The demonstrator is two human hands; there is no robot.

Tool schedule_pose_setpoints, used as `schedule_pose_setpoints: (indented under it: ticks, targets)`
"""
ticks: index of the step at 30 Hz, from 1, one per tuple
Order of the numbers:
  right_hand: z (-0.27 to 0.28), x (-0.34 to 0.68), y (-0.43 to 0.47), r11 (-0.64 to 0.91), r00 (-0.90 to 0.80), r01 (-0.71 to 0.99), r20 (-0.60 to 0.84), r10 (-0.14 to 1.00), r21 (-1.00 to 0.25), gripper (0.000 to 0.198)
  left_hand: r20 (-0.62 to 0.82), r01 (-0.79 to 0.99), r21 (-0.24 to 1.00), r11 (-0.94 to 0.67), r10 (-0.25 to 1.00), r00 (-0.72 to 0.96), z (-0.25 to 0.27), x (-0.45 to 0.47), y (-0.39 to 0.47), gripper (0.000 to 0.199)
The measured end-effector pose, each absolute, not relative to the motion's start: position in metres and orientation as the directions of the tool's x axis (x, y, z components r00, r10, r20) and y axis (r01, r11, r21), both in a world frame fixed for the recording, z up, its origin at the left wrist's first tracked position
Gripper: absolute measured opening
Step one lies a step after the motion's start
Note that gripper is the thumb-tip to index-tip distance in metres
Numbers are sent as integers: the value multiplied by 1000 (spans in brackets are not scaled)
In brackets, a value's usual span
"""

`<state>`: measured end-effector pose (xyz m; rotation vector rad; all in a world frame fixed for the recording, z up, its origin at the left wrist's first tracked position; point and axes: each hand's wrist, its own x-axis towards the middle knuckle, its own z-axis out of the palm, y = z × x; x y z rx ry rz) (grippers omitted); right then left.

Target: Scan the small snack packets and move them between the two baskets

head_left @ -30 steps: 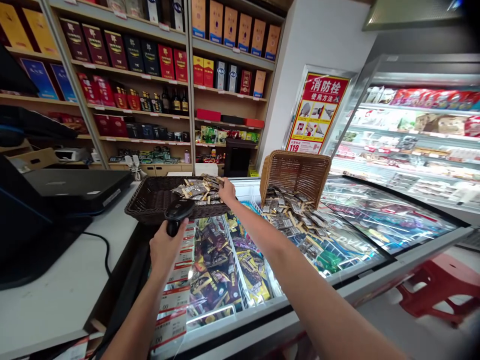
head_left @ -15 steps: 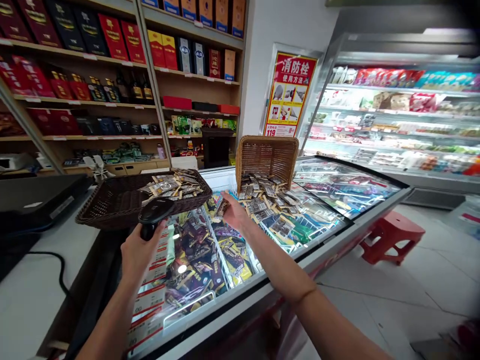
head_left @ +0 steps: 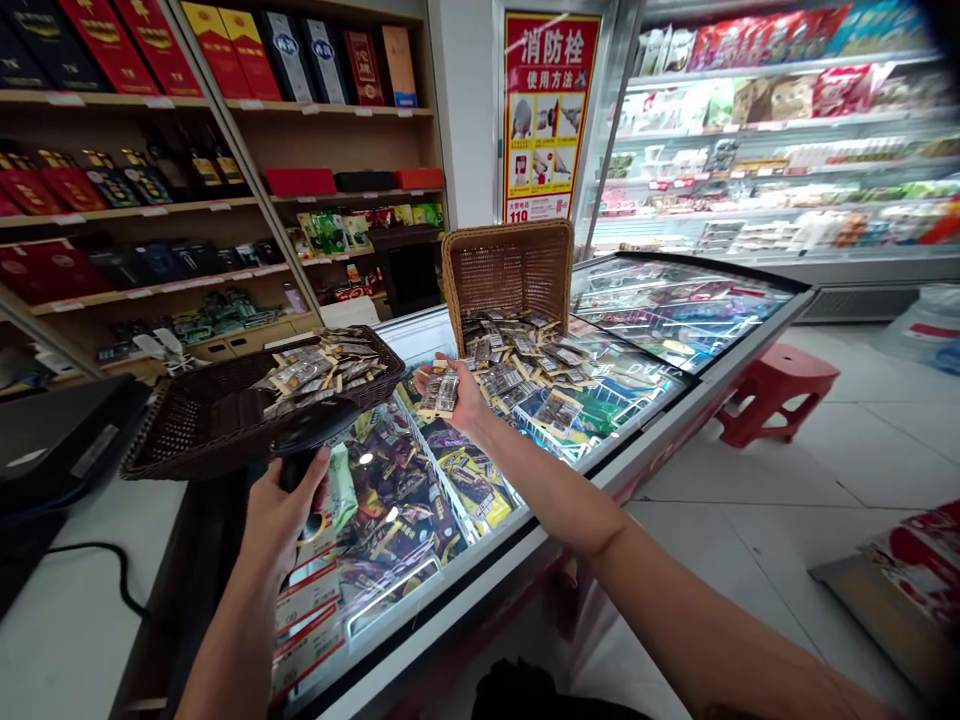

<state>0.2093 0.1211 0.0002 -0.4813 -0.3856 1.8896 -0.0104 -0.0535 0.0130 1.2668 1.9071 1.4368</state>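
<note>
My left hand [head_left: 281,505] is wrapped round the handle of a black handheld barcode scanner [head_left: 313,425], its head turned toward the freezer. My right hand [head_left: 466,400] holds a small clear snack packet [head_left: 439,388] with tan edges above the freezer glass; the fingers are curled under it. Behind the scanner, a dark brown wicker basket [head_left: 202,440] has a heap of similar packets [head_left: 330,365] at its right end. Just beyond my right hand, a tan wicker basket [head_left: 510,265] lies on its side, packets [head_left: 517,350] spilling from its mouth onto the glass.
Under the glass of the chest freezer [head_left: 420,620] lie wrapped ice creams [head_left: 397,490]. A red stool [head_left: 780,390] stands on the floor at right. At left is a counter [head_left: 67,600] with a black device [head_left: 60,430] and a cable. Shelves of boxes [head_left: 326,60] rise behind.
The view has shifted down and right. My right hand has turned so the packet in it now faces up more plainly. My left hand still grips the scanner.
</note>
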Motion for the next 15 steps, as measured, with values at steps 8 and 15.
schedule_pose_setpoints:
  ticks: [8,15]
  targets:
    - [-10,205,133,-232,-182,-872,-155,971,-431,8,49,208,977,40,913,-406,18,1,-58,53]
    - [-30,205,151,-155,-74,-768,-154,985,-622,3,63,261,964,48,913,-403,14,4,-60,58]
